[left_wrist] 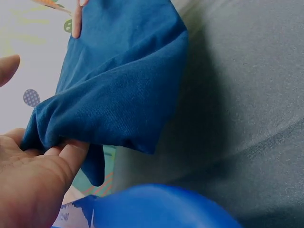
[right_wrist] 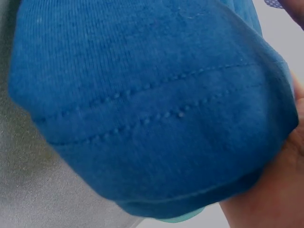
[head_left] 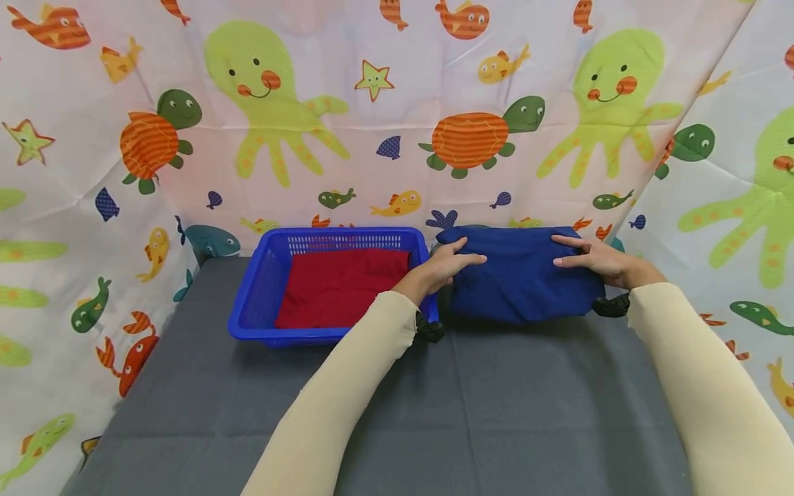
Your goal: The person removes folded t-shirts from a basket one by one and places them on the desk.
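Observation:
A folded blue garment (head_left: 517, 275) is held up by both hands over the right part of the table, a shadow below it. My left hand (head_left: 437, 269) holds its left end, close to the basket's right side. In the left wrist view, the fingers (left_wrist: 71, 154) tuck under the fabric while the thumb (left_wrist: 8, 69) stands away from it. The right end is held by my right hand (head_left: 604, 264), thumb and forefinger lying over the front. The right wrist view shows a double-stitched hem (right_wrist: 156, 114); the other fingers there are mostly hidden behind the cloth.
Left of the garment stands a blue plastic basket (head_left: 248, 303) with a folded red cloth (head_left: 347, 289) lying in it. A grey cloth (head_left: 527, 406) covers the table. Curtains (head_left: 347, 41) printed with sea animals enclose the back and both sides.

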`<action>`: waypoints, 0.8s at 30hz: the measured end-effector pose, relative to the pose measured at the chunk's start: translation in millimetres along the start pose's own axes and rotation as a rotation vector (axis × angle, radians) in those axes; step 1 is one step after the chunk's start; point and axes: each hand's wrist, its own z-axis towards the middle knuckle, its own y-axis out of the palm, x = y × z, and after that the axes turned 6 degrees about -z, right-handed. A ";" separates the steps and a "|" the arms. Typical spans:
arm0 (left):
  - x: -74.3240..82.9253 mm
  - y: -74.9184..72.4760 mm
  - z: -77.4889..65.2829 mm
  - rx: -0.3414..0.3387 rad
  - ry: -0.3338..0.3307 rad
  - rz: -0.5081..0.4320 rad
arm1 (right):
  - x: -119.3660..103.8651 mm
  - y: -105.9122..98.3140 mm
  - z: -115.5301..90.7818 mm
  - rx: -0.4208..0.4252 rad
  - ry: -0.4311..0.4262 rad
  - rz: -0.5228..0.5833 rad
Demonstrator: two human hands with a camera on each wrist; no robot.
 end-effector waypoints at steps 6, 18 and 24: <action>-1.2 7.3 4.0 -0.004 0.020 0.030 | 6.8 -1.7 1.9 -0.003 0.027 -0.026; -5.9 18.1 14.2 0.035 0.019 0.051 | 17.0 -1.6 4.5 -0.005 0.052 -0.024; -12.5 19.3 15.8 0.037 0.017 0.081 | 16.4 3.9 5.6 -0.010 0.048 -0.025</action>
